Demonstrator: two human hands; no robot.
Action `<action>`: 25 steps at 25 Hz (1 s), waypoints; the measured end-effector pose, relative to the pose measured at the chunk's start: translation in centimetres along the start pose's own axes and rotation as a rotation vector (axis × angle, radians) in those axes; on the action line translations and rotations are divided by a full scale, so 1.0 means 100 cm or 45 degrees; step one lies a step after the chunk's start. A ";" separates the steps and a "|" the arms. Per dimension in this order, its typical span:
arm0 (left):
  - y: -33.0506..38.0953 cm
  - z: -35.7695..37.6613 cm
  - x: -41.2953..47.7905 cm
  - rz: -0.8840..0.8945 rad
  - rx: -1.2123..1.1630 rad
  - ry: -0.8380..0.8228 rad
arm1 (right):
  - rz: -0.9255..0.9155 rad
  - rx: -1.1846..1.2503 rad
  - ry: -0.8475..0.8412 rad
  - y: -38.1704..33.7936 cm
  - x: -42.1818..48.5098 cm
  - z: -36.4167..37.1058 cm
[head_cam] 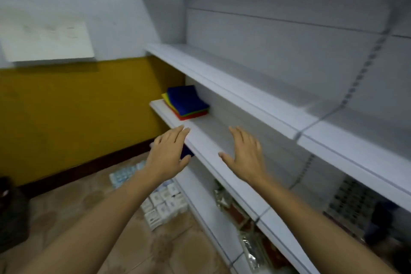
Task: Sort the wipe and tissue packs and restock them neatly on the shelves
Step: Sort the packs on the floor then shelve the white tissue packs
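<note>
My left hand [169, 153] and right hand [244, 154] hover flat over the shelf [209, 138], fingers straight, holding nothing, apparently gauging space. Tissue packs [164, 204] lie on the floor [166, 249] below, not yet shelved.

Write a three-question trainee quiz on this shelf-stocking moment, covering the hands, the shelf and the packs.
1. True or false: the left hand and the right hand each grip a pack.
2. Which colour tops the folded stack of coloured cloths at the left end of the white metal shelf? A red, B blue, C yellow.
3. Fill in: the small white-and-blue wrapped packs lie on the ____.
Key: 1 false, both hands are open and hold nothing; 2 B; 3 floor.
</note>
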State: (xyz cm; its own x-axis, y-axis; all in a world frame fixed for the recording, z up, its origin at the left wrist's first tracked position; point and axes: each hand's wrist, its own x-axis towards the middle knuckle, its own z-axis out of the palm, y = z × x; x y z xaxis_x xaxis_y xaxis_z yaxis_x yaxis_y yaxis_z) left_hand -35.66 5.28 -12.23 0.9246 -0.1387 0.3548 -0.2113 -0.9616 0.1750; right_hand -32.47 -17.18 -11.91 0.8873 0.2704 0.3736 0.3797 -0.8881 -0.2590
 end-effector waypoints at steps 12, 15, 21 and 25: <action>-0.198 0.131 -0.057 -0.704 -0.171 -0.510 | 0.384 0.528 -0.771 -0.075 0.032 0.249; -0.243 0.145 -0.043 -0.904 -0.151 -0.674 | 0.595 0.639 -0.962 -0.083 0.057 0.295; -0.302 0.172 -0.003 -0.991 -0.233 -0.825 | 0.704 0.591 -1.332 -0.080 0.107 0.359; -0.348 0.218 0.020 -1.012 -0.327 -0.996 | 0.858 0.606 -1.472 -0.076 0.135 0.405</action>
State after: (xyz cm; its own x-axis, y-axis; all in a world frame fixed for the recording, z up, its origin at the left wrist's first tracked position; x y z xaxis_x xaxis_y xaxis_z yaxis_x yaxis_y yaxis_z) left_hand -19.59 33.30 -37.65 0.7505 0.2913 -0.5932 0.5461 -0.7790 0.3083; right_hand -12.76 8.26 -40.94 0.5535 0.2051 -0.8072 -0.3506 -0.8217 -0.4492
